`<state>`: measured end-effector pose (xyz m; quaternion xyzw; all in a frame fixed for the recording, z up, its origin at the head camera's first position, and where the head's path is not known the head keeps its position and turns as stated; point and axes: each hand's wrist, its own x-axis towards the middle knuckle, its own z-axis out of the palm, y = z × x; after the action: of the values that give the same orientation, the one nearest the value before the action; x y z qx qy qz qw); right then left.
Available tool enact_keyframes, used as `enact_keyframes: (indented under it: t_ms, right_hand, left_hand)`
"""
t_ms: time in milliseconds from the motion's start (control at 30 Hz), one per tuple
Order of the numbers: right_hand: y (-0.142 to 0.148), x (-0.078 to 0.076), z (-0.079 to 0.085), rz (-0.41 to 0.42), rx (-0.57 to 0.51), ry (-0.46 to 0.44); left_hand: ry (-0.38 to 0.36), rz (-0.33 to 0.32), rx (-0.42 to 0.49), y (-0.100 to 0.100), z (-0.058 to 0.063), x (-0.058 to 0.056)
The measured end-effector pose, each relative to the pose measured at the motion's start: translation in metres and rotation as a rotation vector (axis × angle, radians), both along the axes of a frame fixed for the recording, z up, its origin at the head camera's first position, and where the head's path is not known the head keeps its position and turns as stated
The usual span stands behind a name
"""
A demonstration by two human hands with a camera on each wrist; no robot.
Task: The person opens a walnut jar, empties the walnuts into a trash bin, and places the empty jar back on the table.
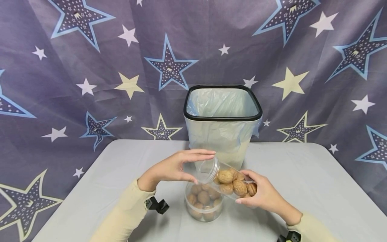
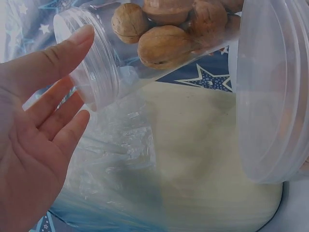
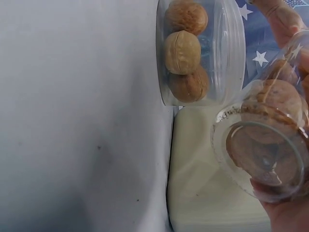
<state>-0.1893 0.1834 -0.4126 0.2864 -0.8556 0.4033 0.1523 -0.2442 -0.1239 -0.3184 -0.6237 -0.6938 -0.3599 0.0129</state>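
Observation:
A clear plastic jar of walnuts is tilted in the air, its translucent ridged lid toward the left. My right hand grips it by the base end, thumb below and fingers above. My left hand spans the lid, fingertips along the upper edge and thumb at the lower edge. Through the jar's base the walnuts show in the right wrist view. Just below, a wider, shorter clear container stands upright on the table with several walnuts inside; its translucent lid shows in the left wrist view.
Behind the jars stands a cream bin with a black rim and a translucent bag liner. A light grey cloth covers the table. At the back hangs a star-patterned curtain.

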Motion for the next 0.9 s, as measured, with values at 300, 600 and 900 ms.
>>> enact_keyframes:
  t_ms: [300,600,900]
  right_hand:
    - [0.000,0.000,-0.001,-0.008,0.001,0.000]
    - [0.000,0.000,-0.003,-0.012,0.007,0.022]
    - [-0.002,-0.001,-0.001,-0.033,0.011,0.021]
  left_hand:
    - [-0.011,0.044,0.004,0.001,-0.002,0.002]
    - [-0.029,0.108,0.009,0.002,-0.001,0.008]
    - [-0.082,0.202,0.020,0.004,-0.002,0.011]
